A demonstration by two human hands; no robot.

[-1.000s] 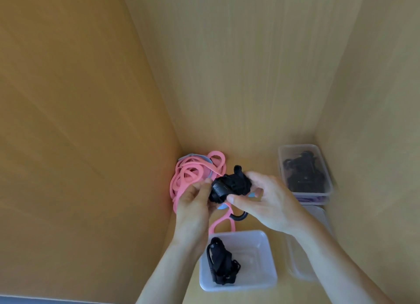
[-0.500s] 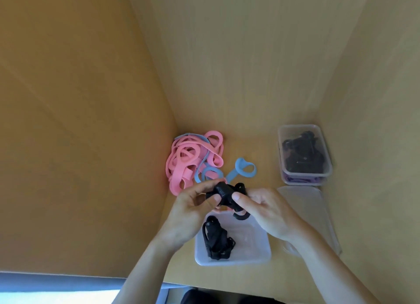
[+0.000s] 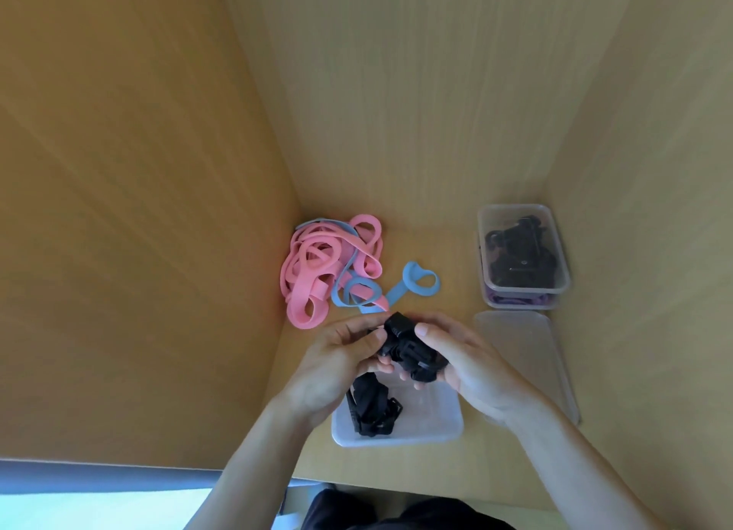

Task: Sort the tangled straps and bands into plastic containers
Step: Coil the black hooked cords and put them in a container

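Your left hand and your right hand meet at the middle of the view, and both grip one black strap bundle. The fingers of each hand are curled under the bundle and each thumb is pressed on its upper side, so neither hand is spread. The bundle is held in the air, above the far edge of the near plastic container.

That container is white and open, and it sits on the wooden shelf floor directly below your hands. A second black strap lies in its left half, partly hidden by your left hand.

The pink bands lie in a tangled heap in the far left corner, against the left wall panel. The blue bands are woven through that heap, and one looped end trails out to its right.

At the far right, a clear container holds more black straps. It is stacked on a lower container, in which purple bands show through the wall. A clear lid lies flat on the floor just in front of this stack, to the right of your right hand.
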